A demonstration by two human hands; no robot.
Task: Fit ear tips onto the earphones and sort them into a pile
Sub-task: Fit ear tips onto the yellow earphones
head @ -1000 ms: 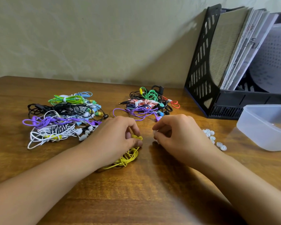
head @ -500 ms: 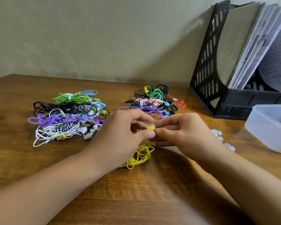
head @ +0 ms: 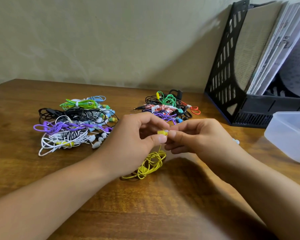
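Change: both hands have risen off the bench and come together since the earlier frames; the yellow earbud, down by the cable a second ago, is now held up between them.
Head view, left hand (head: 137,135): its grip is narrow, thumb and forefinger pinching the yellow earbud (head: 162,132).
Head view, right hand (head: 199,135): its grip is narrow too, fingertips closed on a pale ear tip (head: 166,131) that touches the earbud's end; whether it is seated yet I cannot tell.
Meaning: judged from this, the tip is being pressed on, so the fitting step is under way and the sorting of this set is not yet done.
Yellow cable (head: 148,166): hangs from the earbud and lies coiled on the bench (head: 163,205) just below the hands.
Left pile (head: 73,123): tangled earphones in green, black, purple and white, several showing tips, well apart from the hands.
Far pile (head: 168,105): another tangle just behind the hands, green, red and purple.
Loose ear tips (head: 236,141): mostly hidden behind the right wrist.
Plastic tub (head: 291,135): translucent, at the right edge.
File rack (head: 232,75): black, holding papers, against the wall.
In the way: nothing blocks the hands; the trailing cable could drag when the set is moved.
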